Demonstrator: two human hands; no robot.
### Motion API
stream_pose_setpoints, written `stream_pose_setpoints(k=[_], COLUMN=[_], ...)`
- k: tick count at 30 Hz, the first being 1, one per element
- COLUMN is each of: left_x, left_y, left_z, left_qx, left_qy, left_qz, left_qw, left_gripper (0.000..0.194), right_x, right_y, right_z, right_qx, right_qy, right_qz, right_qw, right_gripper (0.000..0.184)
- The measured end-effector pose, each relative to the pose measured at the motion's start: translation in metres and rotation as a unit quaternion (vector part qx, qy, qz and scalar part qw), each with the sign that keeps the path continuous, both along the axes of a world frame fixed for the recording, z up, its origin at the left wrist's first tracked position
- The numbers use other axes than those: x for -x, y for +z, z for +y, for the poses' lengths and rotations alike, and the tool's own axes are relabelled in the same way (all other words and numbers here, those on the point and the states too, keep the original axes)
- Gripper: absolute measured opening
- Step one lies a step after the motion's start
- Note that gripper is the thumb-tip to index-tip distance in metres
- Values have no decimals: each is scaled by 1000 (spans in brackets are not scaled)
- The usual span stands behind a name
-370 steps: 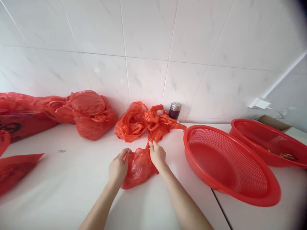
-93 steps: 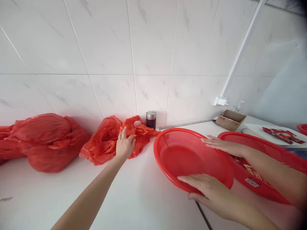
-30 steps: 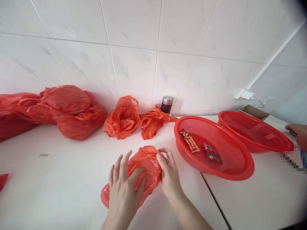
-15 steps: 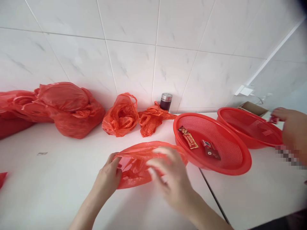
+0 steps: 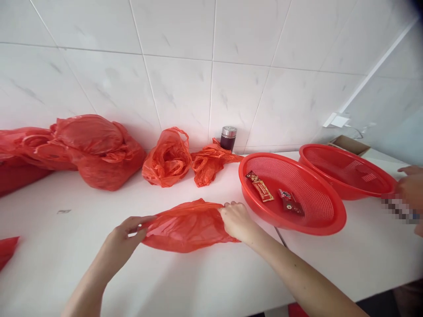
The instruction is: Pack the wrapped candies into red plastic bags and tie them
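Note:
A thin red plastic bag (image 5: 188,226) is stretched wide over the white table, its mouth spread and facing me. My left hand (image 5: 127,237) pinches the bag's left edge between thumb and fingers. At the right edge, my right hand (image 5: 236,220) is closed on the plastic, knuckles up. Just beyond that hand stands a red oval plastic basket (image 5: 325,226) with perforated sides. Inside it lie several small wrapped snack packets, among them a red and gold packet (image 5: 263,191) and a dark red packet (image 5: 292,206).
Crumpled red bags (image 5: 167,158) and a dark jar with a silver lid (image 5: 228,138) stand along the tiled wall. Full red bags (image 5: 102,154) sit left. A second red basket (image 5: 346,169), a cardboard box (image 5: 350,145) and another person's hand (image 5: 411,187) are at right.
The bag, bunched a second ago, is now spread wide between both hands. My right hand has closed on its right edge. The other person's hand has drawn back from the second basket.

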State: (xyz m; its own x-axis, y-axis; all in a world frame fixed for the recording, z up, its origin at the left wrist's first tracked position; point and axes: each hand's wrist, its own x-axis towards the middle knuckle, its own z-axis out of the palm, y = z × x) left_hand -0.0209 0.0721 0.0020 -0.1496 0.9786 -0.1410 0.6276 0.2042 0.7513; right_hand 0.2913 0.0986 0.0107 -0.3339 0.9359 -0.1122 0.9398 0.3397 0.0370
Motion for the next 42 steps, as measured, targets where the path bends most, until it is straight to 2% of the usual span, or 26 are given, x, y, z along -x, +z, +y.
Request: stream_pose_setpoints(k=[2,4,5,7,9,10,12,14,17,19,21,22,24,25,26,27,28,30,32,35,38,40,42], left_x=[-9,-25,-34,-53,-67,-72,-75,-70,-51,-39,-36,-38,-52,-63,-76,-89,-101,-116,-116,-84,-40,-22,-17], left_y=[0,-2,-4,-9,-14,-16,-21,-24,-26,-25,-21,-19,-14,-13,-13,-15,-18,-28,-37,-44,-40,-36,-30], left_z=[-2,-4,-5,-8,-11,-13,-14,-12,-5,-2,-5,-9,-21,-27,-32,-35,-36,-32,-20,0,7,3,-5], left_qx=[14,10,7,18,46,56,57,34,-4,-23,-48,-85,-213,-282,-332,-352,-341,-266,-192,-136,-90,-68,-45], left_qy=[0,-9,-12,-2,21,41,92,136,167,182,196,198,171,139,99,62,35,10,8,20,19,-20,-70], left_qz=[-95,-252,-344,-504,-606,-633,-650,-638,-602,-564,-508,-443,-228,-97,26,120,178,250,286,313,307,289,232], left_qw=[995,968,939,863,794,771,752,757,781,805,837,870,935,944,938,926,922,931,939,940,947,955,969], left_gripper=[36,37,34,25,21,21,19,12,4,11,20,22,18,13,10,10,11,16,24,40,44,44,42], right_x=[3,8,12,19,27,30,33,33,31,30,28,27,26,26,28,30,32,37,37,26,6,-5,-9], right_y=[5,11,14,15,12,9,3,-2,-3,1,4,4,2,0,-2,-5,-7,-11,-12,-10,-4,2,12], right_z=[-4,-7,-8,-7,-4,-2,0,-1,-7,-10,-9,-7,-4,-3,-2,-2,-3,-5,-7,-6,-1,1,-1], right_qx=[-25,-92,-129,-172,-159,-144,-93,-10,103,115,101,95,83,76,71,68,67,69,75,87,102,115,125], right_qy=[-5,12,34,93,140,153,154,127,97,110,115,113,104,98,93,89,84,80,81,70,46,36,32], right_qz=[24,76,107,153,166,164,135,79,25,31,53,64,84,87,86,82,76,64,55,39,24,19,19], right_qw=[999,993,985,969,963,964,974,989,990,987,987,987,988,988,989,990,991,992,992,993,993,993,991], right_gripper=[22,18,17,18,23,22,18,37,74,78,64,57,49,50,52,54,56,57,59,66,71,67,57])
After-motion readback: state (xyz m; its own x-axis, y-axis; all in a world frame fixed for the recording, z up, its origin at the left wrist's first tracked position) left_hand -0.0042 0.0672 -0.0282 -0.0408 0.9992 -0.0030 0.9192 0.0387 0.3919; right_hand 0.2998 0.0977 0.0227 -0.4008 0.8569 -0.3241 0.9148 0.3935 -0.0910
